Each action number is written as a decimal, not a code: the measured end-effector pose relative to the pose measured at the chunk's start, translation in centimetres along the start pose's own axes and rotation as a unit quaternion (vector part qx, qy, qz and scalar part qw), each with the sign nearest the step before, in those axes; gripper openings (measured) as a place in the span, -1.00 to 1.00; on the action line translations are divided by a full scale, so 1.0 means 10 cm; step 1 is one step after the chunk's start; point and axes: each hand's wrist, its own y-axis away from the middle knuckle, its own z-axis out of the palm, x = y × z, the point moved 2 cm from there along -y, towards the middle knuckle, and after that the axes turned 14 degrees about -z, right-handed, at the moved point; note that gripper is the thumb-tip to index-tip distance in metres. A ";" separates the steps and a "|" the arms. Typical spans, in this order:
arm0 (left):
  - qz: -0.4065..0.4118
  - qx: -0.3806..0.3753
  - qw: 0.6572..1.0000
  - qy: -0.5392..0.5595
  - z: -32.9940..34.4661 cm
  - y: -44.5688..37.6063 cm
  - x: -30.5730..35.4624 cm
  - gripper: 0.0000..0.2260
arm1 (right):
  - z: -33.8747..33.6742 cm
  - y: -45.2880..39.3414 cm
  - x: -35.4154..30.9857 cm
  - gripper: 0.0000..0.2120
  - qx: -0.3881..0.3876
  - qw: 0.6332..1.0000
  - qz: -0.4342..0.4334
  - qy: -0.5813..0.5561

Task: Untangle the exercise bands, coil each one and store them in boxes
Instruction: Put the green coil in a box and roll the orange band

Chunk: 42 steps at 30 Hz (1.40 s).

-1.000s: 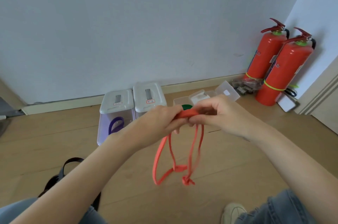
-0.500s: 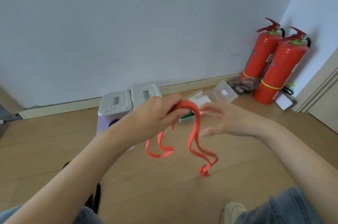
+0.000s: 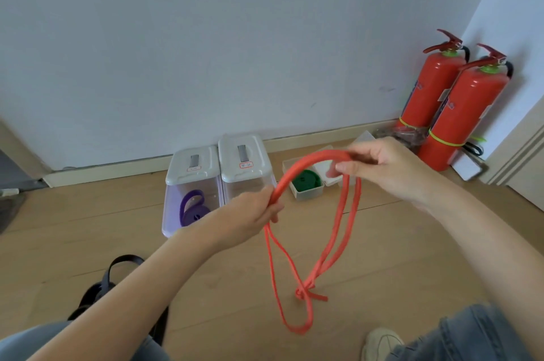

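Since half a second ago the hands have drawn apart, and the red band (image 3: 312,164) now arches between them instead of hanging bunched from the left hand alone.

Two red fire extinguishers (image 3: 459,116) stand in the corner against the wall on the right. Two lidded clear boxes sit side by side on the wooden floor (image 3: 88,228) by the wall: the left box (image 3: 192,184) has a coiled purple band (image 3: 192,209) inside, while the contents of the right box (image 3: 245,167) cannot be made out. Just right of them a small open box (image 3: 306,194) holds a coiled green band (image 3: 306,181). A black band (image 3: 117,265) lies on the floor near the person's knee.

The left hand (image 3: 250,216) grips the red band with curled fingers. The right hand (image 3: 379,166) pinches its other side between thumb and fingers. Below both hands the band's strands hang in loops that meet at a knot (image 3: 303,291) above the floor.
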 end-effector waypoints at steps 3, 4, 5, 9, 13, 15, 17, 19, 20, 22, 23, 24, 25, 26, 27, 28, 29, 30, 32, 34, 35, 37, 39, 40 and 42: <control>0.066 0.050 0.990 0.112 -0.27 0.09 0.16 -0.82 | 0.08 0.08 0.20 -0.91 -0.189 0.950 0.117 0.220; 0.089 0.049 0.986 0.131 -0.32 0.13 0.24 -0.81 | 0.15 0.12 0.23 -0.82 -0.234 0.935 0.146 0.223; 0.103 0.042 0.985 0.130 -0.33 0.15 0.31 -0.80 | 0.22 0.14 0.22 -0.65 -0.251 0.939 0.150 0.183; 0.112 0.018 0.990 0.079 -0.23 0.12 0.45 -0.81 | 0.37 0.08 0.00 -0.68 -0.137 0.990 0.034 -0.023; 0.095 -0.014 0.993 0.074 -0.13 0.04 0.31 -0.87 | 0.29 -0.02 -0.10 -0.92 -0.033 0.998 -0.045 0.015; 0.048 -0.046 0.997 0.039 -0.01 0.02 0.16 -0.87 | 0.16 -0.03 -0.07 -0.87 0.020 0.999 -0.045 -0.007; 0.002 -0.059 0.998 -0.002 0.09 0.00 0.01 -0.81 | 0.06 -0.04 -0.02 -0.88 0.052 0.998 -0.029 -0.019; -0.007 -0.028 1.000 0.008 0.02 0.00 -0.02 -0.84 | 0.01 -0.03 0.06 -0.90 0.034 0.999 0.008 0.035; 0.000 -0.002 0.999 0.036 -0.06 0.01 0.00 -0.84 | 0.02 -0.01 0.12 -0.92 -0.012 0.995 0.032 0.095; 0.036 0.030 0.994 0.099 -0.21 0.04 0.10 -0.83 | 0.10 0.05 0.20 -0.89 -0.137 0.968 0.087 0.191; 0.056 0.031 0.993 0.104 -0.24 0.06 0.17 -0.82 | 0.18 0.09 0.21 -0.79 -0.184 0.958 0.109 0.190; 0.073 0.023 0.993 0.088 -0.25 0.09 0.24 -0.82 | 0.25 0.11 0.20 -0.65 -0.199 0.962 0.111 0.151; 0.085 0.008 0.994 0.066 -0.22 0.11 0.32 -0.83 | 0.31 0.11 0.16 -0.56 -0.188 0.973 0.098 0.089; 0.090 -0.008 0.995 0.050 -0.18 0.11 0.37 -0.84 | 0.35 0.09 0.11 -0.56 -0.171 0.982 0.075 0.034; 0.091 -0.017 0.995 0.040 -0.15 0.11 0.40 -0.83 | 0.38 0.07 0.06 -0.64 -0.160 0.986 0.045 0.007; 0.091 -0.020 0.995 0.035 -0.13 0.09 0.41 -0.82 | 0.39 0.05 0.02 -0.76 -0.152 0.988 0.018 0.014; 0.089 -0.021 0.995 0.036 -0.12 0.07 0.40 -0.82 | 0.38 0.02 -0.01 -0.86 -0.136 0.991 0.000 0.021; 0.085 -0.027 0.995 0.041 -0.11 0.05 0.37 -0.84 | 0.35 0.01 -0.02 -0.92 -0.112 0.993 -0.015 0.026; 0.053 -0.056 0.996 0.043 -0.04 0.05 0.26 -0.86 | 0.24 -0.02 -0.01 -0.92 -0.066 0.997 -0.032 0.024; 0.002 -0.085 0.996 0.027 0.05 0.06 0.13 -0.84 | 0.12 -0.03 0.01 -0.90 -0.034 0.999 -0.028 0.019; -0.014 -0.086 0.996 0.019 0.06 0.07 0.08 -0.83 | 0.07 -0.02 0.04 -0.90 -0.028 0.999 -0.021 0.029; -0.021 -0.058 0.998 0.013 0.00 0.08 0.06 -0.82 | 0.01 -0.01 0.15 -0.93 -0.061 0.991 0.007 0.117; 0.011 -0.012 0.999 0.035 -0.09 0.09 0.12 -0.80 | 0.06 0.05 0.27 -0.82 -0.141 0.969 0.076 0.189; 0.032 -0.001 0.999 0.038 -0.11 0.09 0.18 -0.78 | 0.13 0.09 0.30 -0.66 -0.172 0.964 0.108 0.173; 0.059 -0.009 0.998 -0.009 -0.10 0.09 0.31 -0.77 | 0.29 0.11 0.26 -0.42 -0.186 0.973 0.107 0.082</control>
